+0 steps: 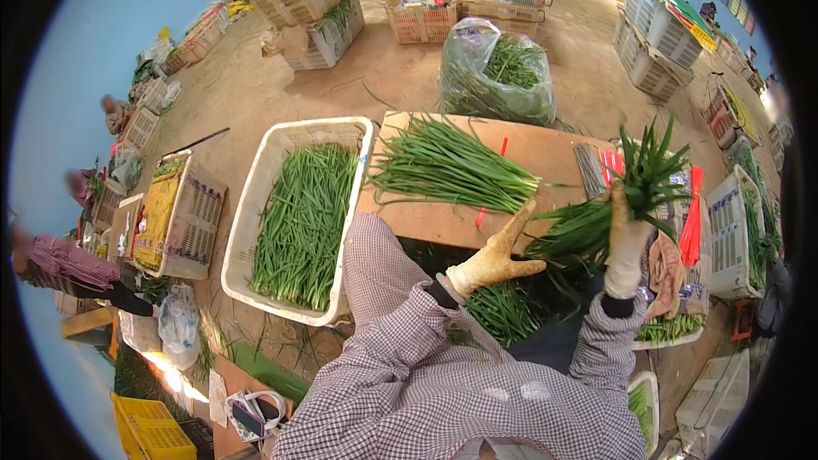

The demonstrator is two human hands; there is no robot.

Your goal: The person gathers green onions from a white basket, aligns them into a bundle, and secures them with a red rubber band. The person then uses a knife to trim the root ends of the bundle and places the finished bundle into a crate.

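My right hand (625, 249), in a soiled pale glove, grips a bunch of long green leaves, likely garlic chives (645, 172), whose leaves spread on both sides of the hand. My left hand (498, 254), gloved too, is held with thumb and fingers apart and nothing in it, near the board's front edge. On the brown board (409, 207) lies a sheaf of chives (454, 166), its pale stem ends pointing right. A red tie strip (505, 147) runs beneath that sheaf, both ends showing. More loose chives (505, 313) lie below my hands, partly hidden by my arms.
A white crate (230, 268) of chives stands left of the board. Behind it sits a clear plastic bag (463, 86) of greens. Red strips (691, 223) and a cloth (664, 271) lie on the right-hand crate. Stacked crates (307, 0) stand further off; a person (70, 262) is at far left.
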